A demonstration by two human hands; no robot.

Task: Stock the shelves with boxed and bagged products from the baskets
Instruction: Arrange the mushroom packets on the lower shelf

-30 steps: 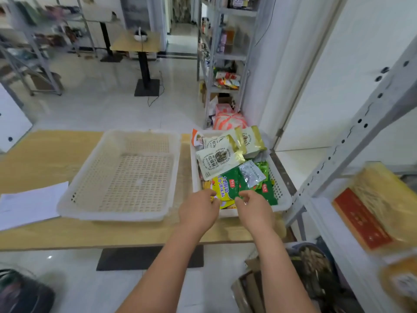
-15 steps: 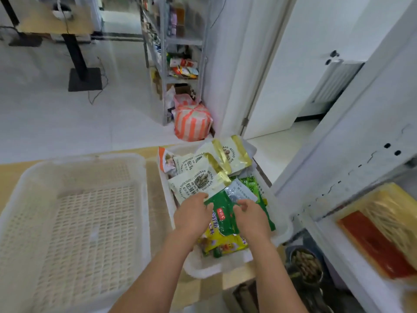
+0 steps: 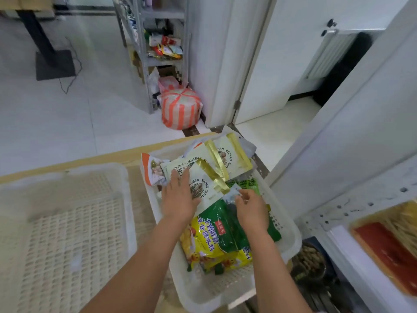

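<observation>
Left hand [image 3: 180, 196] has slid off the green bag [image 3: 220, 224] and farther into the basket [image 3: 291, 241]. It now lies flat, fingers straight, pressing the white-and-gold pouch [image 3: 208, 188] at basket centre. Right hand [image 3: 251, 210] stays at the silver packet [image 3: 231, 195] just right of that pouch, fingers curled on its edge; pinch or mere touch, cannot tell. Yellow bag [image 3: 207, 248] lies at the basket's near end, partly under the green one. Second basket [image 3: 127, 181] sits left of it, shelf post [image 3: 338, 168] right.
</observation>
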